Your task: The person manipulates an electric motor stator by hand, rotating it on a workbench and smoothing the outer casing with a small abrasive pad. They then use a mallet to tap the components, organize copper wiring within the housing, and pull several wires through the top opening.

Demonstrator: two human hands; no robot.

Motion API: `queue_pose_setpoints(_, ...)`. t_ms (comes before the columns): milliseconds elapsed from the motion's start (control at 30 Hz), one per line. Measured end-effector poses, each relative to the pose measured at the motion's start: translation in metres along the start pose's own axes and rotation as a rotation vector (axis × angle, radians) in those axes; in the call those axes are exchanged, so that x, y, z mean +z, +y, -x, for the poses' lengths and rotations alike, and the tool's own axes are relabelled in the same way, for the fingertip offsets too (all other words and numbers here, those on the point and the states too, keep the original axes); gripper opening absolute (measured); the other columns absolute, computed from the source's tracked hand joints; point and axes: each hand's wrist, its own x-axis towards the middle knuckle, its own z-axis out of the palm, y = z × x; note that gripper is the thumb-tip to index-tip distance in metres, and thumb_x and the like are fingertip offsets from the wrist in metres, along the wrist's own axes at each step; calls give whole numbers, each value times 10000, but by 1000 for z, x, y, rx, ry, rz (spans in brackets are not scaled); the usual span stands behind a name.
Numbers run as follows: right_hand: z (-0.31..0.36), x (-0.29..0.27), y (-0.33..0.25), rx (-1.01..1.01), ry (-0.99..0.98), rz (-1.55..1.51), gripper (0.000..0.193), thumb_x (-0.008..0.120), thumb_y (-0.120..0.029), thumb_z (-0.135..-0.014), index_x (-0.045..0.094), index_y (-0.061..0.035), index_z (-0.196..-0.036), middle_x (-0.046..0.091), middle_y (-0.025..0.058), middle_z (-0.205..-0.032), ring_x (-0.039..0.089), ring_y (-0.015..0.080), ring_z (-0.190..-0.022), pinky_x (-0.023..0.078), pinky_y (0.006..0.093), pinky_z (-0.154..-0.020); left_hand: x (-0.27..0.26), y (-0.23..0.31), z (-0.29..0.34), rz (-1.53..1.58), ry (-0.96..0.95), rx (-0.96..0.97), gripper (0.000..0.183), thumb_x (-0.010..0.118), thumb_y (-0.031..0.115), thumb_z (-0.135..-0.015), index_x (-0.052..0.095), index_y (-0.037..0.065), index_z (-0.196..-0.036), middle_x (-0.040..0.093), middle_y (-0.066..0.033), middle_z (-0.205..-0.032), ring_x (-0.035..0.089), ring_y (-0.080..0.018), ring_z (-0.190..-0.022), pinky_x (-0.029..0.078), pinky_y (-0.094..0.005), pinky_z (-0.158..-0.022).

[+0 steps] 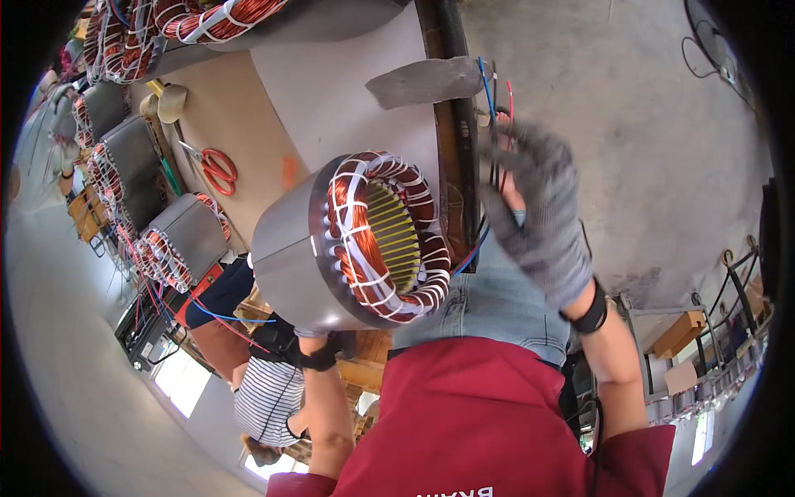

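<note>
A motor stator (306, 248) with a grey metal shell lies on its side at the table's front edge. Its copper winding (364, 257), laced with white cord, faces right, and yellowish slot liners line the bore. My left hand (308, 333), gloved, is at the stator's lower side; the shell hides most of its fingers. To the right of the stator, my right hand (542, 207) in a grey glove is raised with bent fingers around blue, black and red lead wires (489, 99). The wires' ends stick up past the fingertips, which are slightly blurred.
Red-handled scissors (219, 171) and a tape roll (171, 103) lie on the brown board. A grey strip (426, 83) overhangs the table edge. More stators (186, 236) stand at left. Another person in a striped top (269, 402) is at lower left.
</note>
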Motion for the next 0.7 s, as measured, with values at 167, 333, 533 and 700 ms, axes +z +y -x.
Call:
queue_pose_setpoints(167,-71,20,17,-116,6,95,467,663,-82,-644,533,-92,-1092,505,169,-1081,485,340,-989,419,387,-845,-8,0,-19,-20,63,22,504,506,349,-844,377,43,-1224,453,-104,-1154,448,-216,-1074,370,-363,-902)
queue_pose_setpoints(333,-75,26,36,-88,-24,-73,295,595,-74,-729,577,-56,-1023,507,161,-1079,504,326,-970,427,342,-853,-17,6,-59,9,39,17,514,522,346,-836,374,46,-1226,450,-103,-1158,446,-218,-1078,368,-365,-904)
queue_pose_setpoints(533,-37,10,81,131,351,215,440,437,24,-810,384,4,-1246,468,91,-1219,474,173,-1077,358,287,-934,-20,3,-34,-16,118,19,528,542,342,-826,371,49,-1230,446,-101,-1162,443,-221,-1082,367,-368,-908)
queue_pose_setpoints(700,11,-32,36,135,126,101,402,487,-63,-802,446,-40,-1202,482,126,-1198,457,261,-1088,287,333,-976,-8,23,10,36,387,94,540,559,339,-817,368,52,-1232,443,-100,-1166,441,-223,-1086,366,-370,-910)
